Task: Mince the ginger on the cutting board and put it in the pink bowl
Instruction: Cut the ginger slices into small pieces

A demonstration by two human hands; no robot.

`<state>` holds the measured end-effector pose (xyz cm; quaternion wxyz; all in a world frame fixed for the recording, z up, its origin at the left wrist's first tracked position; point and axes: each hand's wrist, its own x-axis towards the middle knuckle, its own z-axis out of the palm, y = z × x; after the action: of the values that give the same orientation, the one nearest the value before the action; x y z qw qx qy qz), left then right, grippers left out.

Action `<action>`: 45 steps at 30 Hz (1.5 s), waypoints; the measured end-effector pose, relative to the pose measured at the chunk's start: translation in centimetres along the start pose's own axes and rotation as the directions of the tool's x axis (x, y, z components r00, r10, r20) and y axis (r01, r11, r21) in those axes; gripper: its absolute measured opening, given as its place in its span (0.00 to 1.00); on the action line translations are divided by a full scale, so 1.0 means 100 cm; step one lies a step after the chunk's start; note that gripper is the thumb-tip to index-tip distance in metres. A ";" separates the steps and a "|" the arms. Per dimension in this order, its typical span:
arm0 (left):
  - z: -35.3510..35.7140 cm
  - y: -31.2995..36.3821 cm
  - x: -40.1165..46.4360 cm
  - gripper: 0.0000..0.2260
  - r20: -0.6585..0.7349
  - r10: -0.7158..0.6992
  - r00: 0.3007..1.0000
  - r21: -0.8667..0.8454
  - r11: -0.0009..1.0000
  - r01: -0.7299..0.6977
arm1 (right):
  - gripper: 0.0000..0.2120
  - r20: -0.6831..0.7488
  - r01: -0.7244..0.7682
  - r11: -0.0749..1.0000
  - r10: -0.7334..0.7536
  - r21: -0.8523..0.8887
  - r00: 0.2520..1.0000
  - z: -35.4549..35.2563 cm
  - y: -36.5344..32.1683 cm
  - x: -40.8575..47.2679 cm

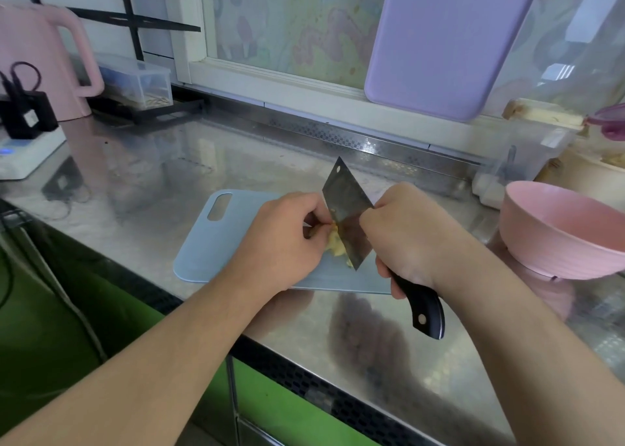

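Here steel cleaver over lumpy yellow ginger

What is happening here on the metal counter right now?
A person is cutting yellowish ginger on a pale blue plastic cutting board. The right hand grips the black handle of a steel cleaver, whose blade rests against the ginger. The left hand pinches the ginger beside the blade. The pink bowl stands to the right; no ginger shows in it.
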<state>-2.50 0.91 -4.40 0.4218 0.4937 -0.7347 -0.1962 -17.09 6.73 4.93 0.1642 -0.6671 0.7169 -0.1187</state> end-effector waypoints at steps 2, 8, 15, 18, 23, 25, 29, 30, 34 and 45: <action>0.000 -0.001 0.000 0.06 0.001 -0.004 1.000 -0.001 1.000 0.004 | 0.16 -0.004 0.000 1.000 0.000 -0.006 1.000 -0.001 -0.001 -0.001; 0.000 -0.003 0.001 0.05 -0.003 -0.015 1.000 0.001 1.000 0.015 | 0.16 -0.029 -0.019 0.999 0.020 0.028 0.999 -0.002 0.002 -0.002; -0.002 0.001 -0.002 0.03 0.032 -0.042 0.999 -0.037 0.998 0.044 | 0.17 -0.005 -0.024 0.998 0.024 0.060 1.000 0.006 -0.001 0.002; 0.000 -0.001 -0.003 0.09 0.083 -0.023 0.996 0.008 1.000 0.022 | 0.17 -0.009 -0.027 0.997 0.028 0.072 1.000 0.009 0.000 0.002; -0.001 -0.003 -0.003 0.12 0.119 0.007 0.993 0.078 0.997 -0.017 | 0.16 -0.007 -0.040 0.996 0.041 0.081 0.999 0.011 0.001 0.001; -0.001 -0.003 -0.004 0.11 0.108 0.012 0.994 0.070 0.997 -0.019 | 0.16 -0.007 -0.044 0.995 0.044 0.092 0.999 0.009 0.000 0.001; 0.000 -0.004 -0.003 0.09 0.087 0.031 0.996 0.048 0.998 -0.035 | 0.17 -0.005 -0.048 0.994 0.049 0.101 0.999 0.001 -0.002 -0.002; 0.001 -0.004 -0.003 0.09 0.084 0.034 0.996 0.044 0.998 -0.037 | 0.17 -0.010 -0.047 0.994 0.048 0.094 0.999 0.000 -0.002 -0.004; 0.002 -0.007 -0.002 0.07 0.078 0.035 0.996 0.037 0.999 -0.038 | 0.17 -0.047 -0.045 0.994 0.050 0.100 0.998 -0.005 -0.002 -0.008; 0.003 -0.008 0.002 0.05 -0.022 0.057 0.998 0.045 0.997 -0.056 | 0.18 -0.037 -0.030 0.995 0.034 0.093 0.999 -0.001 -0.008 -0.010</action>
<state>-2.30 0.38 -5.06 0.4248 0.4843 -0.7475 -0.1621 -16.31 7.69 5.46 0.1830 -0.6448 0.7243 -0.1618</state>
